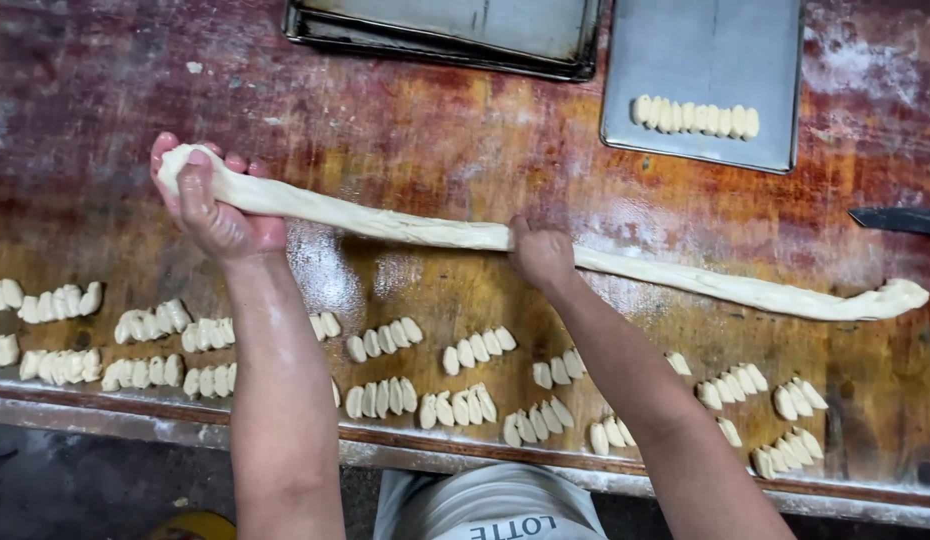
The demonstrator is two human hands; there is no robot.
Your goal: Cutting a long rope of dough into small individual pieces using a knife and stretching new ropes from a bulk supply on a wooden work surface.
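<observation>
A long pale dough rope [415, 228] stretches across the wooden worktable [465, 150] from upper left to far right, ending in a curled tip. My left hand [213, 200] grips the rope's thick left end, fingers wrapped around it. My right hand [541, 254] presses down on the rope near its middle, fingers curled over it.
Rows of small cut dough pieces [385, 340] line the table's near edge. A metal tray [705, 60] at the back right carries one row of dough pieces. A darker baking pan [325, 28] sits at the back. A knife blade [900, 220] lies at the right edge.
</observation>
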